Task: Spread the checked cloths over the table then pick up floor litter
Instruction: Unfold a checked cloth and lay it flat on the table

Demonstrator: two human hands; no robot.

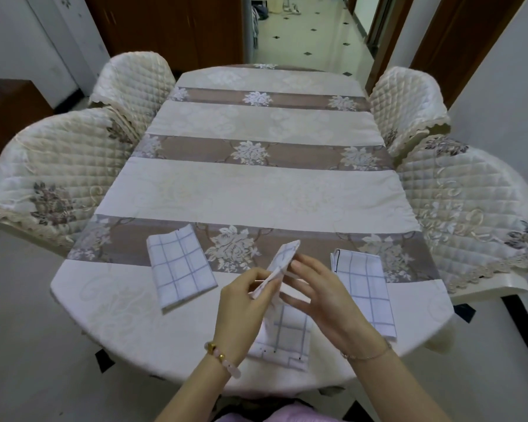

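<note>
Three white checked cloths are at the near end of the oval table (269, 190). A folded one (180, 269) lies flat at the left. Another folded one (365, 293) lies flat at the right. The middle cloth (284, 333) is partly lifted off the table, its upper end standing on edge between my hands. My left hand (244, 303) pinches the raised edge near its lower part. My right hand (320, 296) is beside it with fingers spread and mostly straight, touching the cloth's right side.
A striped floral tablecloth covers the table. Two quilted chairs (49, 178) stand along the left side and two chairs (467, 202) along the right. A tiled corridor (311, 32) opens beyond the far end. Pale floor shows at both sides.
</note>
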